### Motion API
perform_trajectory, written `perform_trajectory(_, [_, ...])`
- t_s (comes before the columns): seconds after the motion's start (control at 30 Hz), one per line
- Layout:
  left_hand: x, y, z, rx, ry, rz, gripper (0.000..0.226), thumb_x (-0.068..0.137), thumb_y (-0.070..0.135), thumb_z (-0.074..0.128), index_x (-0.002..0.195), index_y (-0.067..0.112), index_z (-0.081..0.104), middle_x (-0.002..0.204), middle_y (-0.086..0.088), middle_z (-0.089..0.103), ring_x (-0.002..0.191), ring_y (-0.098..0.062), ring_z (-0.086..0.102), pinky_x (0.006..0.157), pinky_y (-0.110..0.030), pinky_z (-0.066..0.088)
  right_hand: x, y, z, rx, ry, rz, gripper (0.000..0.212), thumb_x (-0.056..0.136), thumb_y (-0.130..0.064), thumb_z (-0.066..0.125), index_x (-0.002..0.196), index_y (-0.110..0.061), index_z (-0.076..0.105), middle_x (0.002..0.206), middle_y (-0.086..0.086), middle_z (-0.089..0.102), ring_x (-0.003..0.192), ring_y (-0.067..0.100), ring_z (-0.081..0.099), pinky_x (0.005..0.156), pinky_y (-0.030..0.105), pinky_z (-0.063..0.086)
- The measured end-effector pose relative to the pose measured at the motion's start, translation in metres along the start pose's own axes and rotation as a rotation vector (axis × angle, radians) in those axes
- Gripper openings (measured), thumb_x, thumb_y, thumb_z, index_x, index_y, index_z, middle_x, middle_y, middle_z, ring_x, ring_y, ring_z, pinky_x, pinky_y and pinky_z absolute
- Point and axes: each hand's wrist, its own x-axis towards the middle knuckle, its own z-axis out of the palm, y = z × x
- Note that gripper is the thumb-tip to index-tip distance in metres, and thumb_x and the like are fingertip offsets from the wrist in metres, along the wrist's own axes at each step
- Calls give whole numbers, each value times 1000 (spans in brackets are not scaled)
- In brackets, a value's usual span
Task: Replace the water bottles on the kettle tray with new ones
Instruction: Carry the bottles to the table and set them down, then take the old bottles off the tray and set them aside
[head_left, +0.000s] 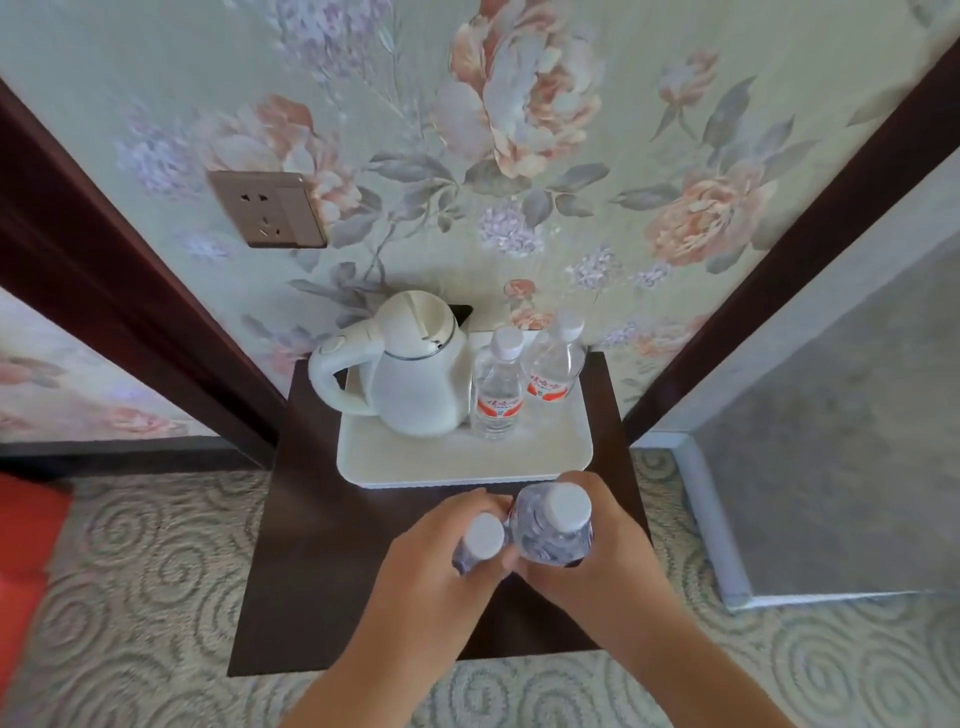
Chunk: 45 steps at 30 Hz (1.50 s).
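Note:
A white tray (457, 462) lies on a dark wooden table (311, 545) against the wall. On it stand a white kettle (410, 379) at the left and two clear water bottles with red labels, one (497, 389) beside the kettle and the other (556, 358) behind it to the right. Just in front of the tray, above the table, my left hand (441, 561) grips a white-capped bottle (480, 540). My right hand (597, 551) holds a second white-capped bottle (553, 525) upright. The two held bottles are side by side, close together.
A wall socket (267, 208) sits on the flowered wallpaper above and left of the kettle. Dark wooden door frames (130, 291) flank the table on both sides. Patterned carpet (130, 597) surrounds the table; a red object (26, 545) lies at the left edge.

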Motion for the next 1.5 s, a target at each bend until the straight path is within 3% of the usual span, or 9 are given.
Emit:
perform_trajectory(0.13, [-1, -11, 5, 61, -21, 32, 36, 81, 46, 66, 115, 47, 54, 130, 36, 54, 130, 14, 42, 96, -9, 35, -12, 23, 11, 14, -64, 63, 57, 66, -27, 88, 111, -31, 53, 96, -9, 71, 86, 11, 70, 74, 38, 61])
perform_trajectory(0.23, [-8, -22, 9, -9, -43, -59, 54, 78, 47, 70, 125, 52, 46, 143, 35, 39, 137, 11, 34, 104, -14, 35, -18, 32, 18, 41, -97, 94, 67, 65, -27, 89, 117, -36, 48, 106, -19, 67, 94, 7, 69, 80, 31, 60])
perform_trajectory(0.47, [-5, -22, 9, -19, -108, -195, 87, 65, 50, 79, 130, 71, 26, 128, 49, 36, 124, 22, 39, 89, 4, 37, -9, 36, 22, 96, -137, 168, 68, 62, -31, 86, 119, -40, 49, 101, -11, 70, 91, 10, 70, 81, 30, 60])
perform_trajectory(0.63, [-8, -14, -10, -32, -242, -318, 114, 61, 29, 69, 141, 68, -3, 125, 60, 23, 123, 30, 30, 84, 6, 36, -11, 37, 7, 16, -267, 294, 104, 63, -12, 74, 151, -41, 25, 141, -14, 50, 127, 7, 52, 101, 24, 47])
perform_trajectory(0.8, [-10, 8, -70, 200, -231, -379, 68, 78, 18, 59, 138, 44, 40, 143, 15, 46, 128, -4, 48, 107, -26, 42, -17, 9, -52, -129, -112, 423, 77, 76, -7, 65, 145, -28, 40, 131, -7, 56, 107, 5, 57, 85, 25, 50])
perform_trajectory(0.9, [18, 45, -104, 304, -76, -300, 31, 85, 24, 63, 97, 51, 54, 107, 16, 66, 88, 1, 64, 80, -20, 52, 13, -40, -88, -223, 85, 329, 56, 82, -24, 67, 133, -34, 49, 113, -14, 61, 93, -2, 58, 81, 28, 52])
perform_trajectory(0.97, [55, 82, -111, 391, -1, -213, 21, 88, 29, 60, 100, 46, 57, 96, 18, 65, 79, 1, 63, 65, -12, 45, 44, -85, -105, -271, 139, 223, 50, 83, -35, 66, 130, -39, 48, 115, -14, 61, 96, 5, 62, 79, 28, 55])
perform_trajectory(1.23, [181, 135, -59, 818, -162, -118, 48, 86, 42, 56, 130, 30, 45, 119, 2, 58, 107, -21, 61, 76, -34, 48, 172, -148, -106, -777, -128, -6, 48, 88, -45, 59, 131, -28, 44, 120, -1, 56, 106, 23, 58, 82, 39, 57])
perform_trajectory(1.5, [197, 96, -12, 929, -257, -147, 26, 91, 40, 56, 111, 23, 56, 103, 1, 63, 94, -21, 65, 76, -34, 50, 194, -100, -89, -811, -288, -4, 28, 94, -41, 54, 118, -27, 53, 102, -4, 69, 88, 19, 69, 68, 30, 57])
